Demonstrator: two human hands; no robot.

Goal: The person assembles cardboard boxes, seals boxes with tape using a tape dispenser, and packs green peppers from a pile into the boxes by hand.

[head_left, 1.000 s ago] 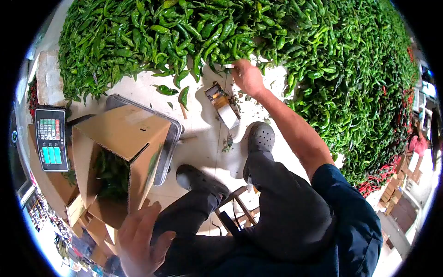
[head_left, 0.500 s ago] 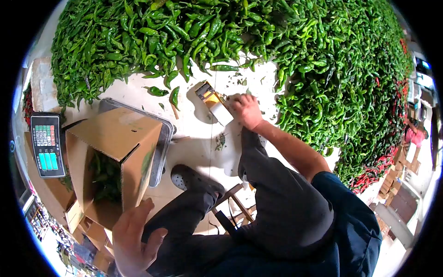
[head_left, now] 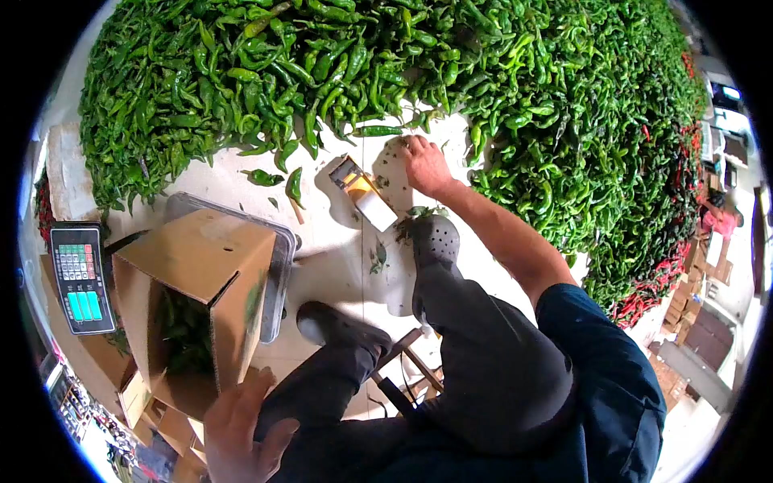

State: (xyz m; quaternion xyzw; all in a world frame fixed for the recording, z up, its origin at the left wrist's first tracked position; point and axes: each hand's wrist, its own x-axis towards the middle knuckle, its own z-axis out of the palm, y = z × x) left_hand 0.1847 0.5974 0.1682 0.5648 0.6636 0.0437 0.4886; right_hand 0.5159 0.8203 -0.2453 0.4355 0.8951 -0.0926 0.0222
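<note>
My right hand (head_left: 427,167) reaches down to the pale floor at the edge of a large heap of green peppers (head_left: 338,76). Its fingers are curled downward; whatever they hold, if anything, is hidden. Just left of it lies a small yellow-and-white box (head_left: 364,196). Loose green leaves (head_left: 423,212) lie between that hand and my right shoe. Low on the left, my left hand (head_left: 245,431) is open, thumb apart from the fingers. It is nearest to a tilted cardboard box (head_left: 197,245) with green peppers (head_left: 187,330) inside.
The cardboard box sits on a scale platform (head_left: 278,282), beside a scale display with keypad (head_left: 83,278). Several stray peppers (head_left: 295,187) lie on the floor. My dark shoes (head_left: 436,239) stand near the leaves. Red peppers (head_left: 644,298) and a person in pink (head_left: 722,219) are to the right.
My right hand has moved forward, away from the yellow-and-white box, uncovering leaves near my shoe. My left hand has shifted slightly downward. The view has tilted a little.
</note>
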